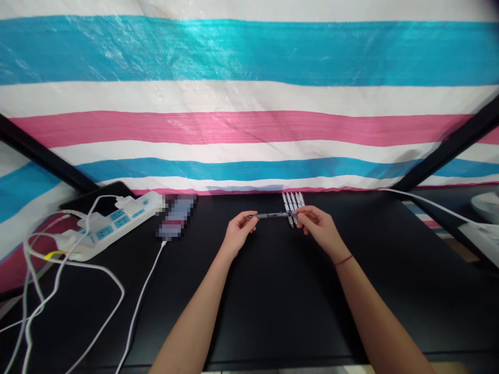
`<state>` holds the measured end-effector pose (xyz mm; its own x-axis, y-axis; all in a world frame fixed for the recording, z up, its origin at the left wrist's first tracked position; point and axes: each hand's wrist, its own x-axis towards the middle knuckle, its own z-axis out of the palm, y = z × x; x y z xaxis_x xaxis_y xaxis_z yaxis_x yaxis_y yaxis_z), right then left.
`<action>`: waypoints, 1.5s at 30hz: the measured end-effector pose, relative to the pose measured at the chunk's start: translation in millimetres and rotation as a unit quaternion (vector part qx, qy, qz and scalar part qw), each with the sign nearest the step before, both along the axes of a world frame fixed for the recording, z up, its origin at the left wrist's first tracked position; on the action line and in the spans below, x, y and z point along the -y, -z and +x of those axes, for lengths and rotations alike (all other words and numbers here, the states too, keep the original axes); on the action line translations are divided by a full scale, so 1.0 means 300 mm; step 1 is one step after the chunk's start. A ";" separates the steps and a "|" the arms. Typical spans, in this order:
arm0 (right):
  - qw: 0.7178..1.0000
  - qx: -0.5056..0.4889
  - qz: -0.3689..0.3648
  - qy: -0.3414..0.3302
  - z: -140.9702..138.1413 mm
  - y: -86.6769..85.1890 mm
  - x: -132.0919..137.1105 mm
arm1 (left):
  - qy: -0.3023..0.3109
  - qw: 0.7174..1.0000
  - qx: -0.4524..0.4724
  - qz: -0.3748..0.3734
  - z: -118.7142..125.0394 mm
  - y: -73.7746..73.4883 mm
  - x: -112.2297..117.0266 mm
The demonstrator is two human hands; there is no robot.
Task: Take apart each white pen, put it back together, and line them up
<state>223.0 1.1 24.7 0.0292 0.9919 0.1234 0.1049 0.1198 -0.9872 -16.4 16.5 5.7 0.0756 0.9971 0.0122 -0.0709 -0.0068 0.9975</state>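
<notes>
A slim dark pen (272, 214) lies level between my two hands, above the black tabletop. My left hand (240, 228) pinches its left end between thumb and fingers. At the other end, my right hand (316, 224) is closed on the pen with its fingertips. Just behind the right fingers, several white pens (293, 201) lie side by side on the table, pointing away from me. My right hand and the held pen hide part of this row.
A white power strip (134, 215) with plugs and tangled white cables (113, 283) is on the left. Beside it lies a phone (177, 215), its picture blurred, with a charging cable. Striped sheeting (249, 130) hangs behind the black table (280, 311); dark poles stand at both sides.
</notes>
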 end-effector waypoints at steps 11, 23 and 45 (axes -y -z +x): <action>1.000 0.026 0.014 -0.008 0.004 0.003 -0.001 | -0.004 1.000 -0.007 0.003 0.002 -0.008 0.002; 0.999 0.031 0.010 -0.025 -0.012 0.005 0.013 | 0.004 1.000 0.003 -0.007 0.005 -0.003 0.003; 0.991 -0.131 0.031 0.000 -0.065 -0.042 0.033 | 0.208 0.941 -0.253 0.086 0.156 -0.078 0.183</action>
<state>203.5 -8.7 37.1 0.0684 0.9828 0.1715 -0.1541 0.1802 -0.9715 30.4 -38.4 29.1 0.4982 0.8666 0.0278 0.3814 -0.2479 0.8905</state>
